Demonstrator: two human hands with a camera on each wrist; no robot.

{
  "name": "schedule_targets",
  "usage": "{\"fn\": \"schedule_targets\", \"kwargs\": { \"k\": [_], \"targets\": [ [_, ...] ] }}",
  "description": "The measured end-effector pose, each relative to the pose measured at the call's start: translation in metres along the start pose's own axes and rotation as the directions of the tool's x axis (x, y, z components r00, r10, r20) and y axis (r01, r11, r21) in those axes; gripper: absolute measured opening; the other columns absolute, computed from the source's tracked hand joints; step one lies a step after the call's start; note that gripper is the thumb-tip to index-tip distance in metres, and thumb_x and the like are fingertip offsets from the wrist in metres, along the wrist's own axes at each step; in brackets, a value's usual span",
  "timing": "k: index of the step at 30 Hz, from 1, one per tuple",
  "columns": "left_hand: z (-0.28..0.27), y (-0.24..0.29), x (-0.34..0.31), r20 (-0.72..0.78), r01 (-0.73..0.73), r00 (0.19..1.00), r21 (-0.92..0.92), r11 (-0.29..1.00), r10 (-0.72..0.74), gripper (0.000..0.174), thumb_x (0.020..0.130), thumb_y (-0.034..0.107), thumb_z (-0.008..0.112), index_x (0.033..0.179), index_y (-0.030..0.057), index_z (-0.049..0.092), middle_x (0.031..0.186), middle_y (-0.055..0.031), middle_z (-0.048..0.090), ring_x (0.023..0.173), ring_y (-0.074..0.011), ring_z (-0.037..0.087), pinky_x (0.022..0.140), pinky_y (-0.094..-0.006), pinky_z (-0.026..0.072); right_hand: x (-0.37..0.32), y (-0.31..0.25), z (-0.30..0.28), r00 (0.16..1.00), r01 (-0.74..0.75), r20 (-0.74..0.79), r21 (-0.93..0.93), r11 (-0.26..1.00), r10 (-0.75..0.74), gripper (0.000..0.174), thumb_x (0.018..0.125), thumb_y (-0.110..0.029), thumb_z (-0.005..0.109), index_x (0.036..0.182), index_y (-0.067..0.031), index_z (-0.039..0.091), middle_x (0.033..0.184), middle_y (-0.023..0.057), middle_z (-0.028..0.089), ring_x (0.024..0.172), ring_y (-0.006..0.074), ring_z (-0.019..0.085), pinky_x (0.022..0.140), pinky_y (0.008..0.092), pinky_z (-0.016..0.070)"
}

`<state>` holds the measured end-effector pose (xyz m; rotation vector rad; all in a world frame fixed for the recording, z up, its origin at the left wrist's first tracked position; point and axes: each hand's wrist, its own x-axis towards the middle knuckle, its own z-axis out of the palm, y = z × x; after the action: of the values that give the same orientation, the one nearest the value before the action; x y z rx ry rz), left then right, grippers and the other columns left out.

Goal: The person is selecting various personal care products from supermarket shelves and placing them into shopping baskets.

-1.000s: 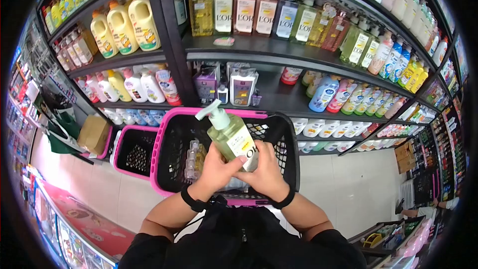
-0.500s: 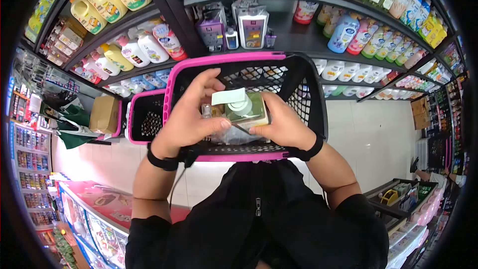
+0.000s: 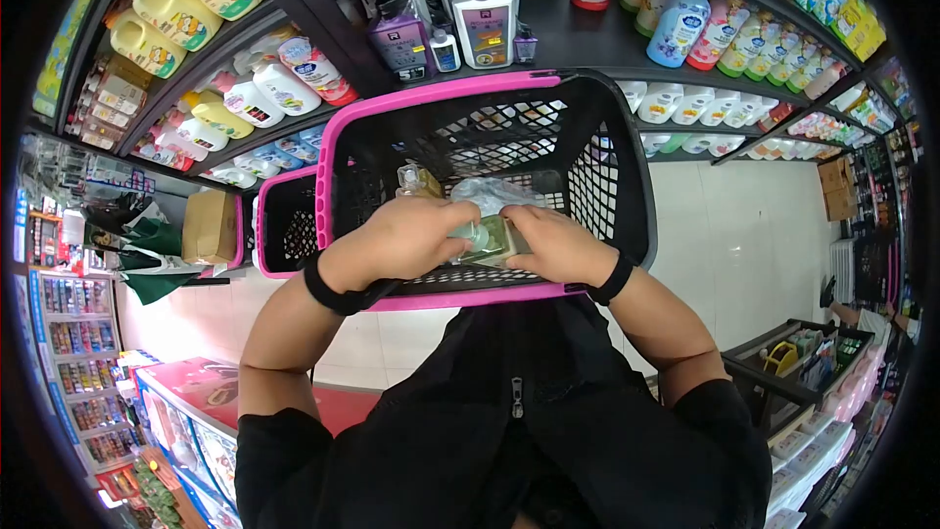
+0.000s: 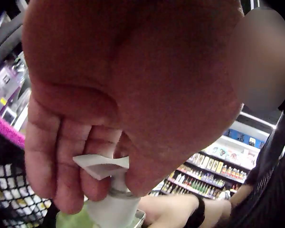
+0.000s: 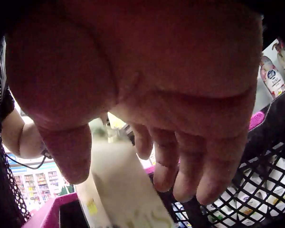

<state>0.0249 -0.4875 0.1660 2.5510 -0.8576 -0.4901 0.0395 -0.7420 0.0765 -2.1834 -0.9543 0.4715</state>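
A green pump bottle [image 3: 496, 238] is upright inside the black shopping basket [image 3: 329, 152] with a pink rim, low at its near side. My left hand [image 3: 399, 235] pinches the pump end; in the left wrist view the pale pump head [image 4: 103, 166] shows between thumb and fingers. My right hand [image 3: 570, 248] holds the bottle's body, thumb on one side and fingers on the other; the pale label side [image 5: 126, 183] fills the gap in the right wrist view. An amber bottle [image 3: 419, 179] and a clear plastic package [image 3: 497, 192] lie in the basket beside it.
Shelves of bottles rise behind the basket, with a blue bottle [image 3: 678, 25] and a purple box [image 3: 399, 44] near the edge. A second basket [image 3: 292, 217] and a cardboard carton [image 3: 209, 225] stand at left. Tiled floor [image 3: 720, 225] lies at right.
Both hands have lowered the pump bottle from above the basket down into it. My left hand went from the body to the pump end. The head view has tilted downward.
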Motion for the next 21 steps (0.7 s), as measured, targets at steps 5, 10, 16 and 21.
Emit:
{"fn": "schedule_targets", "kwargs": {
  "k": [5, 10, 16, 21],
  "targets": [
    [0.075, -0.04, 0.018, 0.196, 0.005, 0.98, 0.078, 0.997, -0.02, 0.034, 0.087, 0.026, 0.068, 0.113, 0.0082, 0.056, 0.081, -0.0187, 0.067, 0.079, -0.0423, 0.066, 0.07, -0.0516, 0.0518, -0.039, 0.015, -0.004, 0.992, -0.099, -0.073, 0.023, 0.995, 0.101, 0.066, 0.082, -0.02, 0.076, 0.138, -0.0031, 0.046, 0.122, 0.023, 0.058, 0.113, 0.0422, 0.058, 0.096, 0.045, 0.0485],
    [0.124, -0.086, 0.02, 0.32, 0.032, 0.944, 0.158, 0.987, -0.082, 0.04, 0.083, 0.021, 0.068, 0.117, 0.0061, 0.056, 0.088, -0.0209, 0.068, 0.088, -0.0417, 0.067, 0.078, -0.0509, 0.0526, -0.081, 0.024, -0.002, 0.963, -0.166, -0.206, 0.066, 0.984, 0.176, 0.061, 0.084, -0.02, 0.074, 0.136, -0.0031, 0.049, 0.118, 0.0219, 0.058, 0.107, 0.0417, 0.059, 0.093, 0.0448, 0.0489],
    [0.147, -0.127, 0.011, 0.407, 0.037, 0.91, 0.107, 0.994, -0.078, 0.037, 0.078, 0.017, 0.066, 0.113, 0.0047, 0.065, 0.1, -0.0233, 0.069, 0.099, -0.04, 0.067, 0.086, -0.0488, 0.0532, -0.103, 0.034, 0.009, 0.899, -0.215, -0.389, 0.015, 0.977, 0.204, 0.05, 0.083, -0.018, 0.073, 0.127, -0.0032, 0.055, 0.116, 0.0189, 0.06, 0.106, 0.0399, 0.06, 0.093, 0.0443, 0.0492],
    [0.166, -0.149, 0.017, 0.606, 0.072, 0.764, 0.259, 0.963, -0.22, 0.036, 0.076, 0.017, 0.068, 0.111, 0.0068, 0.069, 0.103, -0.0218, 0.07, 0.102, -0.0393, 0.067, 0.089, -0.0475, 0.0533, -0.097, 0.039, 0.018, 0.843, -0.231, -0.492, 0.033, 0.972, 0.217, 0.04, 0.084, -0.018, 0.071, 0.119, -0.0034, 0.058, 0.111, 0.0158, 0.062, 0.101, 0.037, 0.062, 0.088, 0.0432, 0.0509]
  ]
}}
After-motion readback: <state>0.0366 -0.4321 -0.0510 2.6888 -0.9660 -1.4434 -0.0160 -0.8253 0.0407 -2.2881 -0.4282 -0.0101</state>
